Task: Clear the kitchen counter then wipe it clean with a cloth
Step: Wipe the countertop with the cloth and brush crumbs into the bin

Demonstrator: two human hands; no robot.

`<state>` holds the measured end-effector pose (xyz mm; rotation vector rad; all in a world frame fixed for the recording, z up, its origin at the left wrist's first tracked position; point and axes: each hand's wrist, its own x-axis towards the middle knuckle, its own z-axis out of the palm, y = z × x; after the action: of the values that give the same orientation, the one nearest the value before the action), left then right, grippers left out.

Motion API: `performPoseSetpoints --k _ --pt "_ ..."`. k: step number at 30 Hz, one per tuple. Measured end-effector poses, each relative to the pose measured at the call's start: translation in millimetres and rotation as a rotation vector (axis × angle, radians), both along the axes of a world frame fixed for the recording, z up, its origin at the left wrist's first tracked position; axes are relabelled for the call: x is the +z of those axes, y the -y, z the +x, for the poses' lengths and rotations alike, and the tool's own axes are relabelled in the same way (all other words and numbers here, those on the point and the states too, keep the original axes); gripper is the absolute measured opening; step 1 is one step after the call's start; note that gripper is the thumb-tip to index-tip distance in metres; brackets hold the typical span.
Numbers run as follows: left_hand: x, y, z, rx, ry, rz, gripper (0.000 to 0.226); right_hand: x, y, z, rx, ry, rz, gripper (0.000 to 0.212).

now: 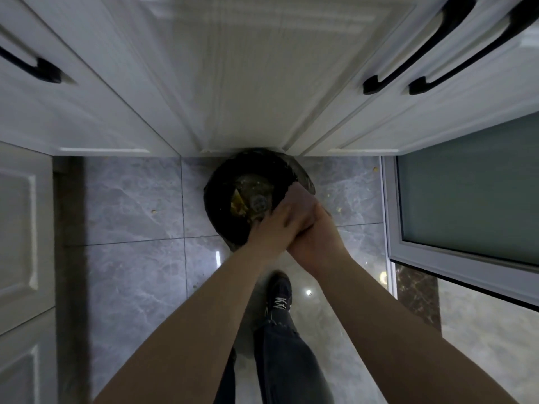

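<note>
I am looking straight down at a round bin (pixel 221 211) lined with a black bag, standing on the floor against the cabinet base. Scraps and a yellowish wrapper (pixel 237 204) lie inside it. My left hand (pixel 275 227) and my right hand (pixel 313 237) are pressed together over the bin's right rim. The left hand's fingers lie across the right palm, and the right fingers point up over the bin. I see nothing held in either hand. Neither the counter top nor a cloth is in view.
White cabinet doors with black handles (pixel 414 51) rise above the bin. More white panels (pixel 20 237) stand on the left. A frosted glass door (pixel 472 196) stands on the right. The floor is grey marble tile (pixel 131 205) with a few crumbs. My dark shoe (pixel 280 295) is behind the bin.
</note>
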<state>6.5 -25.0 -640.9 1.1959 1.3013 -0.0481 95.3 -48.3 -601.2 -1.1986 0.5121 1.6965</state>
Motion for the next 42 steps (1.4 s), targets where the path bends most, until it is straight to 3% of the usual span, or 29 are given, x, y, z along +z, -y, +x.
performPoseSetpoints --k 1,2,3,5,6,7,9,10,11,13,15,17,18,19,20,21,23,24,25,27,28,29,31,32,33,35,37,40,42 --pt "-4 -6 -6 0.034 -0.172 -0.131 0.061 2 3 -1 0.005 -0.016 -0.002 0.049" --pt "0 -10 -10 0.003 -0.33 -0.053 0.06 4 6 -1 0.027 -0.024 -0.001 0.052" --pt "8 -10 -10 -0.03 -0.36 0.186 0.059 7 8 0 0.045 -0.024 0.007 0.054" --pt "21 -7 -2 -0.12 -0.041 0.53 0.056 13 9 1 0.037 -0.038 0.063 0.051" --pt "27 -3 -2 -0.183 0.04 0.48 0.055 16 9 -1 0.041 -0.025 0.081 0.049" --pt "26 -3 -3 -0.234 -0.004 0.373 0.054 20 9 -4 0.059 -0.017 0.083 0.049" --pt "18 -7 -16 -0.092 -0.318 0.085 0.06 28 17 -10 0.078 -0.085 0.09 0.058" --pt "26 -11 -22 -0.007 -0.411 0.097 0.066 32 20 -11 0.093 -0.099 0.08 0.062" --pt "36 -12 -24 0.024 -0.39 0.29 0.069 34 23 -11 0.098 -0.091 0.061 0.063" --pt "56 -10 -16 -0.032 -0.014 0.605 0.062 38 21 -14 0.097 -0.049 0.09 0.056" --pt "63 -3 -12 -0.19 0.09 0.449 0.058 45 16 -21 0.056 -0.044 0.077 0.053" --pt "56 -9 -27 -0.072 -0.186 0.041 0.058 58 22 -29 0.085 -0.093 0.065 0.06" --pt "62 -16 -37 0.004 -0.327 -0.037 0.061 67 27 -28 0.117 -0.138 0.091 0.067" --pt "75 -17 -42 0.064 -0.391 0.046 0.062 75 31 -28 0.144 -0.128 0.087 0.069" --pt "89 -15 -43 0.095 -0.342 0.26 0.06 85 31 -28 0.131 -0.117 0.079 0.068" --pt "106 -15 -40 0.115 -0.168 0.482 0.055 91 29 -28 0.124 -0.091 0.074 0.064" --pt "140 1 -38 -0.031 0.108 0.679 0.049 114 19 -36 0.12 -0.052 0.128 0.054" --pt "144 7 -41 -0.126 0.091 0.654 0.049 123 12 -41 0.115 -0.017 0.115 0.051" --pt "147 6 -49 -0.117 0.009 0.498 0.051 134 8 -47 0.091 -0.036 0.095 0.054" --pt "152 -1 -76 0.116 -0.271 0.046 0.058 164 12 -60 0.098 -0.065 0.075 0.068" --pt "160 -3 -88 0.153 -0.358 0.072 0.062 174 15 -62 0.093 -0.05 0.066 0.071" --pt "172 0 -94 0.179 -0.344 0.278 0.063 185 17 -65 0.086 -0.05 0.073 0.07" --pt "194 7 -94 0.027 -0.038 0.647 0.058 204 14 -71 0.059 -0.087 0.087 0.067" --pt "196 14 -92 -0.064 0.072 0.645 0.057 206 9 -74 0.038 -0.101 0.084 0.067" --pt "193 25 -92 -0.079 0.058 0.504 0.057 208 9 -74 0.035 -0.108 0.07 0.069" --pt "222 30 -123 0.35 -0.057 0.045 0.057 252 15 -90 0.033 -0.144 0.112 0.073" --pt "227 20 -137 0.512 -0.159 -0.182 0.061 257 17 -88 0.027 -0.104 0.126 0.071" --pt "273 15 -149 0.562 0.104 -0.186 0.066 297 16 -93 0.011 -0.054 0.136 0.063" --pt "295 10 -149 0.718 0.313 -0.382 0.066 320 13 -99 -0.005 -0.003 0.157 0.058"
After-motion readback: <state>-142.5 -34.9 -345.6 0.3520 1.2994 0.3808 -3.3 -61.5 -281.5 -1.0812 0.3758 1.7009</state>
